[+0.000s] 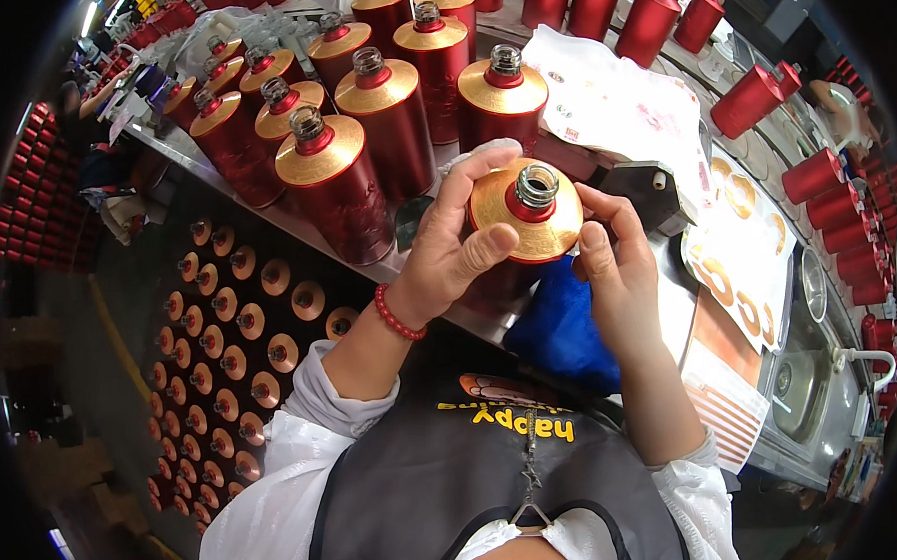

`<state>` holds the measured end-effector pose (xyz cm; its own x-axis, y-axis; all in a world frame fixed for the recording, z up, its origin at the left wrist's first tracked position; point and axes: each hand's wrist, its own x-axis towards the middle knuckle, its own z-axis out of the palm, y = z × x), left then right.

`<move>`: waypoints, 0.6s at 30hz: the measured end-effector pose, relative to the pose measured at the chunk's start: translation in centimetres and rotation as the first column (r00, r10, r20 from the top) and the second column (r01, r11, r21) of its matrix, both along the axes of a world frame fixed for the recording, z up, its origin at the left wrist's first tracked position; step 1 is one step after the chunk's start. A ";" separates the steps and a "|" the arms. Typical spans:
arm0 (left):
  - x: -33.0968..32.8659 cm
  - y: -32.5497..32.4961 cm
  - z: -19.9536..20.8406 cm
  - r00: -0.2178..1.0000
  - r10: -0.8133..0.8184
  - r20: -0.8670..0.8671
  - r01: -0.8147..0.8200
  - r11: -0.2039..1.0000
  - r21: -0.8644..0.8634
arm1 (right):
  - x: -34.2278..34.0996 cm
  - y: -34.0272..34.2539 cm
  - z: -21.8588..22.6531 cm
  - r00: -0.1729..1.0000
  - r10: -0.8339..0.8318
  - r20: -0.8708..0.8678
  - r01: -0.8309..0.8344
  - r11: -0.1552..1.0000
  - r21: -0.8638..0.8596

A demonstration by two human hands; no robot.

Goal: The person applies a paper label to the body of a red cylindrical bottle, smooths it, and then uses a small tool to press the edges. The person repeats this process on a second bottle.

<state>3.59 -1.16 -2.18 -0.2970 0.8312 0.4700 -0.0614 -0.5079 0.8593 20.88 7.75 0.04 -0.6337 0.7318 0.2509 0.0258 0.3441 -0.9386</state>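
Our apron (418, 492) lies nearest, dark with yellow print, and beyond it our two hands meet at one red bottle with a gold shoulder. Our left hand (447, 250) is clamped on the bottle (532, 241), thumb across the gold, fingers wrapped round the far left side. Our right hand (623, 262) has its fingertips at the opposite edge; whether they press or only brush it, we cannot tell. The bottle is at the near edge of the counter (678, 300), beside a blue cloth (568, 325), its uncapped glass mouth facing us. Its base is hidden, so we cannot say if it rests or hangs.

If our left hand slackened, the smooth sides could slip and the bottle might drop over the edge. Tipping it could spill whatever is inside, if anything. A careless swing left could knock the standing bottles (387, 128) together. Our thumb, dragged across the gold, might smudge it.
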 end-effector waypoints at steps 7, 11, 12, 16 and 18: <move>1.2 -0.6 0.5 0.980 0.162 -0.118 -0.166 0.986 -0.028 | -0.5 0.3 -0.5 0.999 -0.005 -0.054 0.015 0.983 0.181; 1.4 -0.7 0.5 0.983 0.160 -0.093 -0.165 0.985 -0.043 | -0.5 0.3 -0.6 0.998 0.000 -0.057 0.010 0.984 0.176; 1.4 -0.7 0.5 0.982 0.164 -0.097 -0.169 0.985 -0.043 | -0.5 0.2 -0.5 0.998 -0.003 -0.056 0.013 0.985 0.169; 1.3 -0.6 0.6 0.972 0.172 -0.160 -0.179 0.983 -0.034 | -0.5 0.2 -0.4 0.998 0.002 -0.068 0.009 0.988 0.153; 1.1 -0.7 0.6 0.995 0.099 -0.020 -0.099 0.994 -0.052 | -0.3 0.1 0.0 0.999 0.017 -0.051 -0.019 0.999 -0.030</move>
<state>4.70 -1.86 -1.58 -0.3714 0.8219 0.4320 0.0017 -0.4646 0.8855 20.57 7.90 0.00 -0.6338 0.7283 0.2606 -0.0279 0.3152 -0.9486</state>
